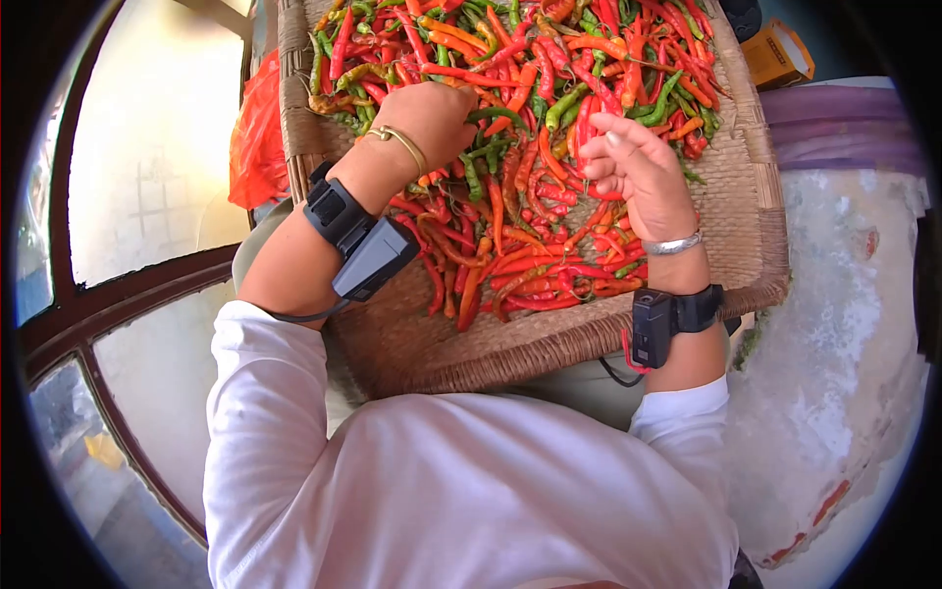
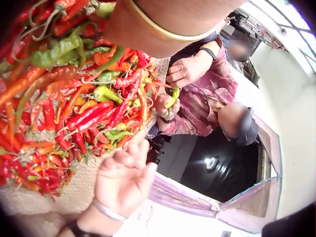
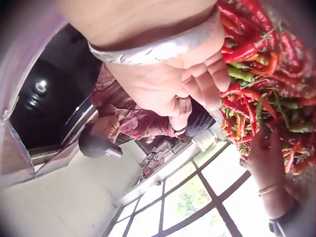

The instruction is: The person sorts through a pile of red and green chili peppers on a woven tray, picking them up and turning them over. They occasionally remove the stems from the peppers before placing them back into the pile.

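Note:
Red, orange and green chili peppers lie heaped in a shallow woven basket across the person's lap. My left hand, with a bangle on its wrist, reaches down into the heap. Its fingertips pinch a slim green chili pepper, seen best in the right wrist view; the head view hides most of these fingers behind the back of the hand. Over the right part of the heap hovers my right hand, palm turned inward, fingers loosely bent and nothing between them. A silver bangle circles that wrist.
Across the basket sits another person in a patterned top, holding a yellow-green chili pepper. A red plastic bag hangs by the basket's left side. An orange box lies at the upper right, above a pale worn surface.

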`<act>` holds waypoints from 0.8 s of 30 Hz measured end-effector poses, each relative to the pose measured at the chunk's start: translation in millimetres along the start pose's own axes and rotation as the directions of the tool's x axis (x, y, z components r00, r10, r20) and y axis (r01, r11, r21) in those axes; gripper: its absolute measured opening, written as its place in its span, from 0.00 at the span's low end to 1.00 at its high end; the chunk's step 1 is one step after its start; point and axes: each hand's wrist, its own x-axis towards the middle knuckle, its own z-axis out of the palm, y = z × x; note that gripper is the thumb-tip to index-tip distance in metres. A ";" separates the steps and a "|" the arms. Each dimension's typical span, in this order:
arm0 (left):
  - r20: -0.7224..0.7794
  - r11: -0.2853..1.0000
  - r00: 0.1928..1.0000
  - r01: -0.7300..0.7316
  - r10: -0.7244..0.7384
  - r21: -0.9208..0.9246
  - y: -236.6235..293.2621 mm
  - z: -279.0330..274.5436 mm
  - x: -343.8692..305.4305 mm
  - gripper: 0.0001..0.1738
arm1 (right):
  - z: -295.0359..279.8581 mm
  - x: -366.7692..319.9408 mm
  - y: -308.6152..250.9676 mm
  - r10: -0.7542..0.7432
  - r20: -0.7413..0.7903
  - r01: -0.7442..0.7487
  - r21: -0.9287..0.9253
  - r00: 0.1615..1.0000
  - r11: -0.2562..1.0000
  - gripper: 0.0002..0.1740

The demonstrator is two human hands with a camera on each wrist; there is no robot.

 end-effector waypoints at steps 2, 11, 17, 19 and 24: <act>-0.117 0.946 0.983 -0.167 0.139 -0.278 4.5 -4.7 -3.2 0.12 | 16.0 -3.2 0.9 -0.014 0.036 0.019 -0.131 0.999 0.991 0.20; -0.055 0.681 0.930 -0.306 0.364 -0.665 22.6 -3.3 -4.4 0.07 | 32.3 -7.4 -5.6 -0.062 0.131 0.141 -0.778 0.989 0.612 0.10; -0.181 0.626 0.957 -0.287 0.228 -0.725 13.0 -5.1 0.4 0.08 | 24.6 -2.5 10.1 0.068 0.263 0.179 -0.803 0.963 0.568 0.16; -0.144 0.831 0.988 -0.118 0.046 -0.543 7.5 -15.0 2.9 0.09 | 17.5 0.2 11.0 0.156 0.270 0.137 -0.811 0.950 0.569 0.16; -0.201 0.928 0.977 -0.134 0.066 -0.347 3.2 5.0 10.6 0.12 | 9.1 0.3 -16.1 0.128 0.123 -0.052 -0.493 0.984 0.868 0.10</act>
